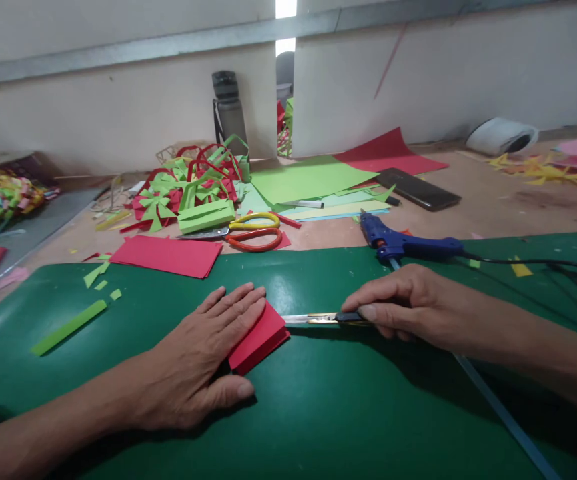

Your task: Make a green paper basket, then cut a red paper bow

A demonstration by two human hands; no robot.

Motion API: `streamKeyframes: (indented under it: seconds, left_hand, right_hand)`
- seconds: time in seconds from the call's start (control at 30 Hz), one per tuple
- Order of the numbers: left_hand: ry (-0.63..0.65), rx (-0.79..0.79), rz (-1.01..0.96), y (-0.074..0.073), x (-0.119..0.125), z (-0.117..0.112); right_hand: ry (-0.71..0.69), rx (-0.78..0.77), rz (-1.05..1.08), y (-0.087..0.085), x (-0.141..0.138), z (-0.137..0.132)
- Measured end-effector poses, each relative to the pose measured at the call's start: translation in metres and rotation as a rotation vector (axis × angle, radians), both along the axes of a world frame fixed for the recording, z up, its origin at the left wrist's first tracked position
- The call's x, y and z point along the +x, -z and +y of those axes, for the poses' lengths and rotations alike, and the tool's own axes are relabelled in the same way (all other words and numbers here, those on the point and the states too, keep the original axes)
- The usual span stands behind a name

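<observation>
A brown worktop point(328, 233) runs below the far wall, with a green mat point(318, 413) covering its near part. At the far middle lies a light green sheet point(313, 177), with a tangled pile of red and green paper strips point(188, 180) to its left. The left hand point(203, 353) lies flat, its grip open, palm down; the right hand point(408, 303) has its grip closed. Beyond the right hand rests a blue glue gun point(408, 241). Scissors point(225, 231) lie at the mat's far edge. The folded red paper point(263, 337) sits mid-mat, under the left hand's fingers. The cutter point(325, 319), gripped by the right hand, points left, its blade meeting the paper's right corner. A narrow green strip point(71, 327) lies on the left.
</observation>
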State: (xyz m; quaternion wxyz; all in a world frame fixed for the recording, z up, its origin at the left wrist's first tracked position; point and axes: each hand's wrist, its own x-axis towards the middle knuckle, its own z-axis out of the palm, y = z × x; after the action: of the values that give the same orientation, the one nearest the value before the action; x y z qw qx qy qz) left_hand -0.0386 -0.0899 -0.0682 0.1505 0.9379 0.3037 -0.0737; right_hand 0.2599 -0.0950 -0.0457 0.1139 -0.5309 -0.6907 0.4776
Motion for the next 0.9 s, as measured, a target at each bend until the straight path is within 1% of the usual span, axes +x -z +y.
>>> streamKeyframes:
  seconds: [0.2, 0.27, 0.37, 0.47, 0.63, 0.77, 0.9]
  left_hand:
    - [-0.081, -0.024, -0.097, -0.003, 0.003, -0.004]
    - [-0.115, -0.030, -0.138, -0.002, 0.002, -0.004]
    - [-0.130, -0.037, -0.183, 0.000, 0.000, -0.005]
    - [-0.155, -0.025, -0.193, 0.001, -0.002, -0.005]
    - [-0.200, -0.048, -0.227, -0.002, -0.004, -0.004]
    - [-0.223, -0.079, -0.263, -0.002, -0.005, -0.003]
    - [-0.305, -0.081, -0.293, 0.002, -0.010, -0.004]
  right_hand:
    - [0.033, 0.029, -0.019, -0.003, -0.005, 0.000]
    - [0.036, 0.023, -0.029, -0.002, -0.003, 0.000]
    - [0.051, 0.019, -0.042, -0.001, 0.003, 0.001]
    - [0.074, 0.015, -0.057, -0.001, 0.007, 0.002]
    - [0.052, 0.006, -0.053, 0.000, 0.007, 0.001]
    - [0.061, 0.017, -0.033, -0.001, 0.004, 0.000]
    - [0.055, 0.022, -0.032, 0.000, 0.005, 0.001]
